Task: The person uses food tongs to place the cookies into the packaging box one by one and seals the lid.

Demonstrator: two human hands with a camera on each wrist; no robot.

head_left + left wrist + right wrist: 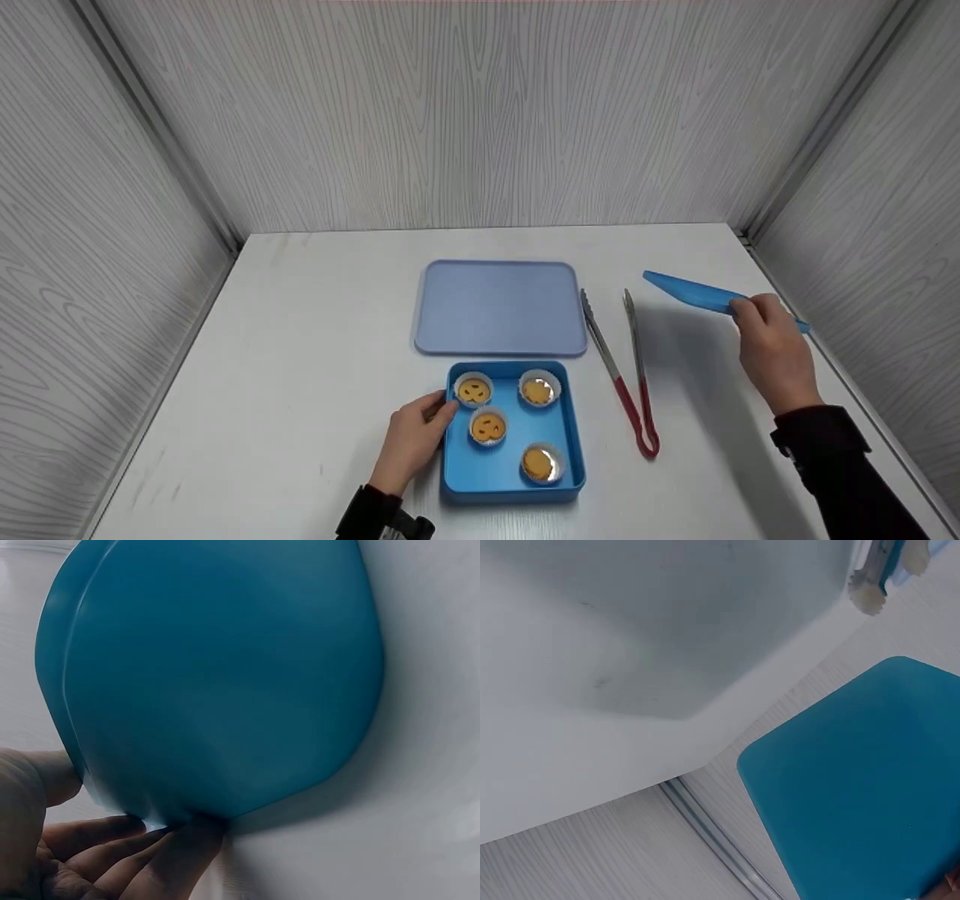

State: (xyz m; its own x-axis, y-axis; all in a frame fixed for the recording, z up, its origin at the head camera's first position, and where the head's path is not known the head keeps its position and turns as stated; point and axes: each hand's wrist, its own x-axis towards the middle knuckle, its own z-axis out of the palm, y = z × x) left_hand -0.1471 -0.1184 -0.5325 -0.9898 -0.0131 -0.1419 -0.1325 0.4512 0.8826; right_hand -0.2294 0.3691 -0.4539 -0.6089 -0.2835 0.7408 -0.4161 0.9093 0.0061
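Blue box, one; cups inside, four; blue panel, one.

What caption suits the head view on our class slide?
Left hand gripping a blue box of four cupped treats, right hand holding a flat blue panel, red-handled tongs between.

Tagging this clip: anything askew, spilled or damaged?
No spill or damage visible. Mildly odd: in the box, both cookies at image right sit off-centre in their cups, baring shiny insides; the other two look more centred.
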